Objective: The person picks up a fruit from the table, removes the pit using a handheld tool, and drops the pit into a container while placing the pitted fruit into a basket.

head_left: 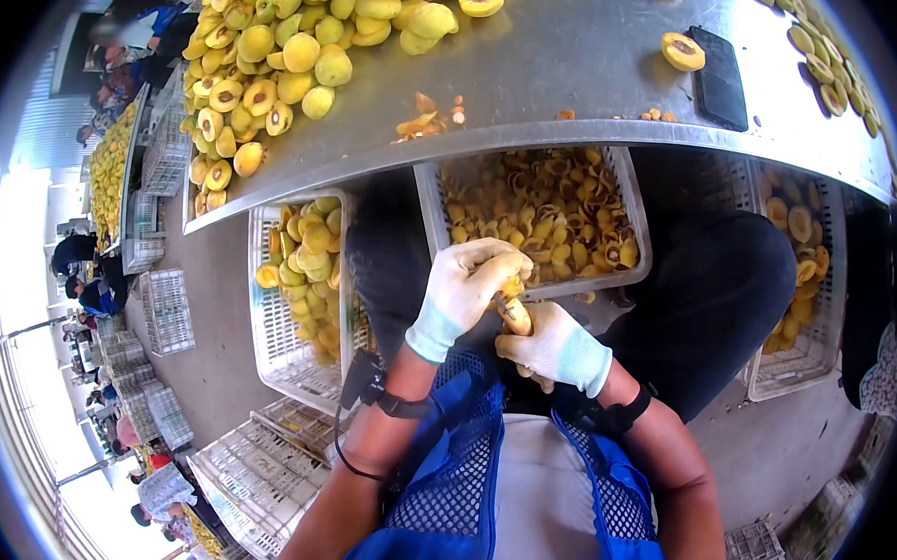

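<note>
My left hand point(466, 284), in a white glove with a pale blue cuff, is closed around a yellow peach point(512, 283) above my lap. Just to its right, my right hand point(552, 347), gloved the same way, is closed on a small pitting knife point(501, 300). Only a bit of dark metal shows at the fruit; the rest of the tool is mostly hidden by the fingers. Beyond both hands, between my knees, stands a white crate point(638, 217) holding many cut yellow-brown fruit pieces.
A metal table point(550, 75) spans the front, with a peach heap point(298, 51) at left. A halved peach point(683, 52) lies beside a black phone point(720, 78). Fruit-filled crates stand left point(271, 333) and right point(822, 359) of my legs. People work at far left.
</note>
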Available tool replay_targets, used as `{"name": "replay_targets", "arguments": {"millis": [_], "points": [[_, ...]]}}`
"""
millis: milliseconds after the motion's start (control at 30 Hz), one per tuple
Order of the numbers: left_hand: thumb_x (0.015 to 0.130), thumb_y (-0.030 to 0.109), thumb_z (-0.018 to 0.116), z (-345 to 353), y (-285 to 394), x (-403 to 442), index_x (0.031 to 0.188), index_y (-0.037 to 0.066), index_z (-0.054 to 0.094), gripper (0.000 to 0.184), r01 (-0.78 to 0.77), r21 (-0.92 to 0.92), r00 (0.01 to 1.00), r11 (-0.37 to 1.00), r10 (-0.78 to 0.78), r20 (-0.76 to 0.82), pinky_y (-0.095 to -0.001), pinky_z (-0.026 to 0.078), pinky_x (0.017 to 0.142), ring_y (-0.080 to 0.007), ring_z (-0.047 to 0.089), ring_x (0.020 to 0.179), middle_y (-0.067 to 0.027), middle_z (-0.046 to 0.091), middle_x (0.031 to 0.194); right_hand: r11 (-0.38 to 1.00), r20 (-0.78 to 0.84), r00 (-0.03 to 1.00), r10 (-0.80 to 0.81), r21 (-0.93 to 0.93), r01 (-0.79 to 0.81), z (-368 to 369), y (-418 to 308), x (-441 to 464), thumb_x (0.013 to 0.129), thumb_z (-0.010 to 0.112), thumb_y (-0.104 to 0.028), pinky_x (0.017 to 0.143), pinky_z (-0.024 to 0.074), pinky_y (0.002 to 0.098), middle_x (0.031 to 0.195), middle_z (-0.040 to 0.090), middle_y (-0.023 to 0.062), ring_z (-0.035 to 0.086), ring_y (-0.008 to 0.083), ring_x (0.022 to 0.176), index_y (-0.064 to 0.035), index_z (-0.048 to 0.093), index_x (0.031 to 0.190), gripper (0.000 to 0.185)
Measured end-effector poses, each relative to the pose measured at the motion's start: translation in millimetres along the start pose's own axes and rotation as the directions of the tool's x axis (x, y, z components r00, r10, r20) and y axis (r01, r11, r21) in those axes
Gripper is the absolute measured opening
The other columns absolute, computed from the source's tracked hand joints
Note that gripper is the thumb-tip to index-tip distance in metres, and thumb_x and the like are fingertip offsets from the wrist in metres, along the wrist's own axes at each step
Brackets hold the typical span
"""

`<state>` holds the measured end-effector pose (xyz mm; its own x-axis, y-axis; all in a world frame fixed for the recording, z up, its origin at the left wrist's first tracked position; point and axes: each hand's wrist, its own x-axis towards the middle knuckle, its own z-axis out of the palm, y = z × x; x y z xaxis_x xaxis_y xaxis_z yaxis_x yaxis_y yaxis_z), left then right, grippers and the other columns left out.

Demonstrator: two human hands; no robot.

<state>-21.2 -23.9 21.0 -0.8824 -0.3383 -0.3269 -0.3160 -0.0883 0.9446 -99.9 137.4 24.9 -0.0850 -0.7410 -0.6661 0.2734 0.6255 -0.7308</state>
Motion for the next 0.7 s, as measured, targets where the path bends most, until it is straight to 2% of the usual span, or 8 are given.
{"name": "replay_targets", "arguments": {"millis": [33, 133, 233, 333, 433, 533, 633, 700], "points": [[0.099, 0.009, 0.057, 0.1, 0.5, 0.6, 0.098, -0.007, 0.073, 0.022, -0.006, 0.019, 1.0, 1.0, 0.006, 0.014, -0.0295, 0.058, 0.073, -0.0183, 0.072, 0.084, -0.0123, 0.074, 0.094, 1.0, 0.014, 1.0, 0.017, 0.013, -0.017, -0.7, -1.5, -1.0, 0.091, 0.055, -0.018, 0.047, 0.0536, 0.0354, 0.061, 0.067, 0.0117, 0.063, 0.0227, 0.044, 0.0034, 0.064, 0.082, 0.025], [0.098, 0.008, 0.057, 1.1, -5.0, 1.0, 0.095, -0.007, 0.074, 0.023, -0.223, 0.167, 0.975, 0.96, 0.224, 0.014, -0.0288, 0.058, 0.074, -0.0174, 0.072, 0.083, -0.0119, 0.075, 0.094, 0.999, -0.029, 0.999, -0.031, -0.033, 0.03, 0.0, 0.5, 0.1, 0.091, 0.056, -0.017, 0.044, 0.0521, 0.0347, 0.062, 0.066, 0.0114, 0.061, 0.0212, 0.042, 0.0044, 0.063, 0.083, 0.024], [0.096, 0.009, 0.063, 1.8, -1.0, -0.3, 0.096, -0.006, 0.075, 0.019, -0.044, -0.037, 0.998, 0.998, 0.045, 0.038, -0.0266, 0.055, 0.072, -0.0115, 0.069, 0.078, -0.0081, 0.075, 0.088, 1.0, -0.003, 1.0, -0.009, 0.022, 0.009, 0.7, 2.7, -0.5, 0.09, 0.057, -0.016, 0.04, 0.0494, 0.0337, 0.061, 0.065, 0.0098, 0.06, 0.0201, 0.041, 0.004, 0.062, 0.083, 0.022], [0.095, 0.008, 0.063, -5.8, 12.4, 6.4, 0.095, -0.006, 0.075, 0.018, 0.046, 0.12, 0.984, 0.992, -0.066, 0.167, -0.0271, 0.055, 0.072, -0.012, 0.069, 0.078, -0.0093, 0.075, 0.087, 0.996, 0.066, 0.998, 0.02, 0.082, -0.025, -0.1, 2.6, -0.6, 0.089, 0.061, -0.017, 0.037, 0.047, 0.032, 0.06, 0.062, 0.0077, 0.058, 0.0182, 0.041, 0.0025, 0.062, 0.083, 0.02], [0.094, 0.007, 0.062, -2.4, 6.8, 7.0, 0.094, -0.005, 0.076, 0.019, -0.042, 0.041, 0.991, 0.998, 0.036, 0.131, -0.0275, 0.055, 0.072, -0.0124, 0.068, 0.077, -0.0092, 0.075, 0.087, 0.963, 0.097, 0.995, -0.007, 0.268, -0.019, -1.7, 3.4, -2.3, 0.084, 0.07, -0.011, 0.033, 0.0412, 0.0298, 0.051, 0.053, 0.0047, 0.052, 0.0164, 0.035, 0.0009, 0.058, 0.076, 0.018], [0.094, 0.008, 0.061, 4.4, -8.7, 7.2, 0.093, -0.005, 0.076, 0.019, -0.342, -0.018, 0.939, 0.94, 0.342, 0.024, -0.0276, 0.055, 0.071, -0.013, 0.068, 0.076, -0.0098, 0.075, 0.086, 0.945, 0.136, 0.991, -0.004, 0.326, -0.041, -2.6, 4.3, -2.4, 0.083, 0.07, -0.009, 0.032, 0.0397, 0.0301, 0.051, 0.052, 0.0045, 0.05, 0.0158, 0.035, -0.0003, 0.056, 0.074, 0.018], [0.095, 0.01, 0.058, -5.3, -9.5, 9.2, 0.095, -0.008, 0.075, 0.025, -0.193, -0.043, 0.964, 0.98, 0.197, 0.179, -0.0322, 0.057, 0.078, -0.0207, 0.071, 0.081, -0.0152, 0.076, 0.092, 0.979, 0.124, 0.992, -0.01, 0.204, -0.016, -4.6, 7.7, -1.5, 0.085, 0.068, -0.019, 0.035, 0.0435, 0.0292, 0.059, 0.058, 0.0055, 0.054, 0.0156, 0.039, 0.0003, 0.061, 0.079, 0.021], [0.095, 0.012, 0.058, -7.6, -2.1, 12.3, 0.095, -0.008, 0.075, 0.026, -0.041, 0.002, 0.973, 0.999, 0.039, 0.228, -0.0337, 0.057, 0.078, -0.0228, 0.071, 0.081, -0.0161, 0.076, 0.091, 0.978, 0.137, 0.99, 0.006, 0.205, -0.035, -3.2, 7.5, -1.0, 0.084, 0.069, -0.017, 0.034, 0.0426, 0.0288, 0.058, 0.058, 0.005, 0.053, 0.0152, 0.038, -0.0001, 0.061, 0.078, 0.02]]}}
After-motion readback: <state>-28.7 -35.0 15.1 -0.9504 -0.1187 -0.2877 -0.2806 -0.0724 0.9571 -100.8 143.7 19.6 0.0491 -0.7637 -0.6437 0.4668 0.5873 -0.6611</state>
